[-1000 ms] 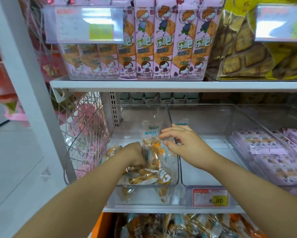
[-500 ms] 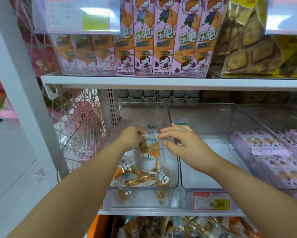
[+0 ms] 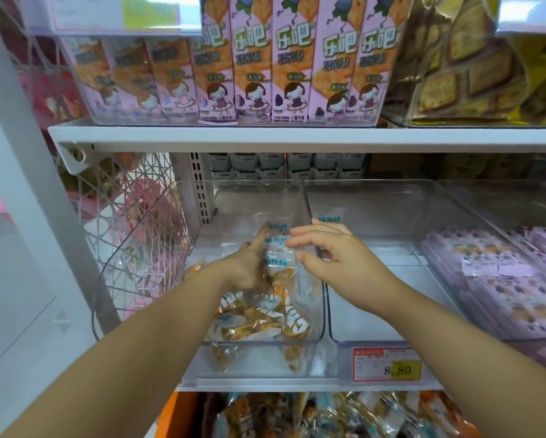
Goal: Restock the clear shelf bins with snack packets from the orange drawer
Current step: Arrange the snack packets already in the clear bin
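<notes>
The left clear bin (image 3: 256, 345) holds clear snack packets: some lie flat (image 3: 259, 320) at the front, and a few stand upright (image 3: 279, 257) behind them. My left hand (image 3: 249, 270) is inside this bin, its fingers straight and pressed against the left side of the upright packets. My right hand (image 3: 338, 260) reaches over the divider with relaxed fingers, the tips touching the packets' tops. The middle clear bin (image 3: 376, 311) has only a packet or two at its back. The orange drawer (image 3: 170, 415) below the shelf holds several more packets (image 3: 328, 415).
A right bin holds purple packets (image 3: 493, 279). A red and yellow price tag (image 3: 387, 365) sits on the shelf edge. A white wire basket (image 3: 132, 232) hangs at the left. Pink cracker boxes (image 3: 284, 74) fill the shelf above.
My left hand rose from the flat packets at the bin's front to the upright ones and straightened its fingers against them. My right hand stayed by the packet tops.
</notes>
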